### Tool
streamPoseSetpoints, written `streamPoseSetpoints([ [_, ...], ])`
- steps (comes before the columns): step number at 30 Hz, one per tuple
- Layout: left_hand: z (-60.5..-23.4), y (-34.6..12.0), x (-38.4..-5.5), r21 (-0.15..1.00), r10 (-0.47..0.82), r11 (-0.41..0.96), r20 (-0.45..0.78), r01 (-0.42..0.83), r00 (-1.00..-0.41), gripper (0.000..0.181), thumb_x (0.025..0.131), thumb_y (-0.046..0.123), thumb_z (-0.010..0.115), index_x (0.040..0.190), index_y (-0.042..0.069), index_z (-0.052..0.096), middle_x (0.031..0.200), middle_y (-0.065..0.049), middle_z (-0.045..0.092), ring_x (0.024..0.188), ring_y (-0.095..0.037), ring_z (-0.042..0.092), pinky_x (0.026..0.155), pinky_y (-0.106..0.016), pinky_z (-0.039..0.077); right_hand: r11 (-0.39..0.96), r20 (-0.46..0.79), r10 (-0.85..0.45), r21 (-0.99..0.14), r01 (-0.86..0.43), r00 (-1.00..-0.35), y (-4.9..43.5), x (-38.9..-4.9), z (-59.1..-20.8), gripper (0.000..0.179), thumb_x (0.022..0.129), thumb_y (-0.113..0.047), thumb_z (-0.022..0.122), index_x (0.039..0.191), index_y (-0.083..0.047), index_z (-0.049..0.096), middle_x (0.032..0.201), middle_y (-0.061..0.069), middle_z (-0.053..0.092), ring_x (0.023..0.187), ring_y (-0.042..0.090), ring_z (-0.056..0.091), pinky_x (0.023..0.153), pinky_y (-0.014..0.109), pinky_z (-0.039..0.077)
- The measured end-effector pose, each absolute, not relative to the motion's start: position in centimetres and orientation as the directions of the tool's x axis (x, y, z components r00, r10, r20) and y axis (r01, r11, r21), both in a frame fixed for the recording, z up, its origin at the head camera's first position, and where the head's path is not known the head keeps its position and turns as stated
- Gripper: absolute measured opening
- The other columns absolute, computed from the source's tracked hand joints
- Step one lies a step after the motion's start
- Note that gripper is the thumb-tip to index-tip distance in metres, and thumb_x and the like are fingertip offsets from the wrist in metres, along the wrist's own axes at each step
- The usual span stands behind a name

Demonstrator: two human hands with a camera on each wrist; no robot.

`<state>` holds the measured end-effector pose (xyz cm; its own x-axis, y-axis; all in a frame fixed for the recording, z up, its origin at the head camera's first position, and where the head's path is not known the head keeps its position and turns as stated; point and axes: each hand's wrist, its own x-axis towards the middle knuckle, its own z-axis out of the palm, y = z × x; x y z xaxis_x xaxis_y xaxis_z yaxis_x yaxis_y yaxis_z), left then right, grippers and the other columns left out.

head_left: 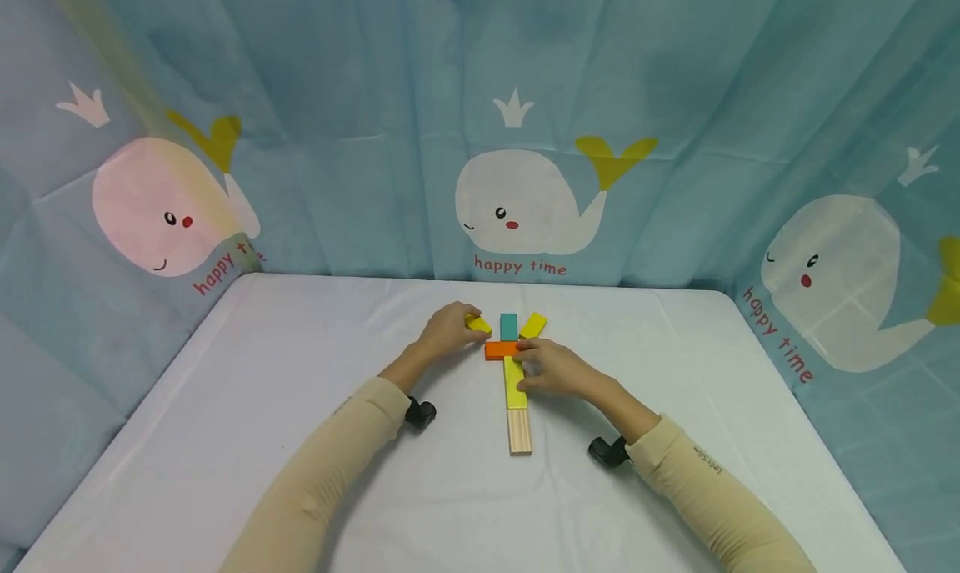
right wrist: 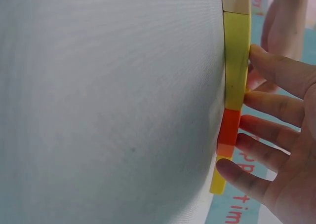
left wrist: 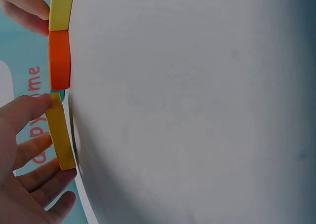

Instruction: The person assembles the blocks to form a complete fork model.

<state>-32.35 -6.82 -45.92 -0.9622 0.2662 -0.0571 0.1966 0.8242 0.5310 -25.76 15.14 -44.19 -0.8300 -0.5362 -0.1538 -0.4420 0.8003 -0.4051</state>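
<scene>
My left hand (head_left: 446,329) holds a small yellow block (head_left: 478,324) between thumb and fingers, just beyond the left end of an orange block (head_left: 498,351). The left wrist view shows that yellow block (left wrist: 60,135) slightly tilted, close to the orange one. My right hand (head_left: 558,369) rests extended fingers on the orange block and on a long yellow block (head_left: 514,389) below it, partly covering both. Behind the orange block lie a teal block (head_left: 508,327) and another yellow block (head_left: 533,325), set at a slant. A plain wooden block (head_left: 520,433) continues the line at the near end.
A white cloth covers the table (head_left: 420,506). Blue curtains (head_left: 360,139) printed with whales stand along its back and sides. Small black devices sit at the left wrist (head_left: 422,413) and the right wrist (head_left: 607,451).
</scene>
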Motion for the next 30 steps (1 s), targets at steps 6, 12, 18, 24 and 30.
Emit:
streamPoseSetpoints([
  [6,-46.04,-6.22,-32.5,0.515,0.272,0.834,-0.069,0.199,-0.96,0.052,0.087,0.037,0.072,0.129,0.008,0.062,0.129,-0.011,0.061,0.109,-0.025,0.056,0.103,-0.04,0.047,0.799,-0.155,-0.54,-0.402,-0.447,-0.827,15.12,-25.77,-44.44,0.052,0.086,-0.03,0.075,0.13,-0.004,0.062,0.146,0.013,0.05,0.136,0.033,0.045,0.111,0.048,0.04],
  [12,-46.06,-5.86,-32.56,0.506,0.279,0.838,-0.08,0.202,-0.957,0.051,0.088,0.037,0.071,0.129,0.008,0.062,0.129,-0.011,0.062,0.111,-0.025,0.057,0.104,-0.041,0.046,0.79,-0.14,-0.548,-0.409,-0.456,-0.824,15.22,-25.7,-44.45,0.052,0.085,-0.029,0.076,0.128,-0.004,0.063,0.145,0.013,0.051,0.135,0.032,0.046,0.111,0.048,0.04],
  [18,-45.99,-5.8,-32.47,0.504,0.29,0.839,-0.096,0.205,-0.952,0.05,0.088,0.037,0.071,0.129,0.009,0.062,0.131,-0.01,0.061,0.115,-0.025,0.056,0.107,-0.042,0.044,0.788,-0.13,-0.556,-0.396,-0.471,-0.821,15.25,-25.69,-44.43,0.052,0.085,-0.029,0.076,0.128,-0.003,0.063,0.144,0.013,0.052,0.134,0.032,0.047,0.111,0.047,0.04],
  [24,-45.76,-5.98,-32.26,0.518,0.31,0.828,-0.107,0.213,-0.945,0.049,0.089,0.034,0.069,0.131,0.009,0.06,0.131,-0.01,0.06,0.116,-0.026,0.054,0.109,-0.043,0.043,0.786,-0.133,-0.564,-0.389,-0.48,-0.815,15.29,-25.68,-44.33,0.051,0.086,-0.028,0.075,0.128,-0.002,0.063,0.144,0.014,0.052,0.134,0.033,0.048,0.11,0.048,0.041],
  [30,-45.79,-5.88,-32.32,0.506,0.32,0.833,-0.11,0.224,-0.941,0.046,0.091,0.032,0.067,0.13,0.009,0.06,0.131,-0.009,0.06,0.117,-0.025,0.054,0.109,-0.042,0.043,0.79,-0.138,-0.558,-0.391,-0.472,-0.818,15.27,-25.73,-44.44,0.051,0.086,-0.028,0.075,0.128,-0.003,0.063,0.145,0.014,0.051,0.134,0.032,0.047,0.11,0.048,0.041],
])
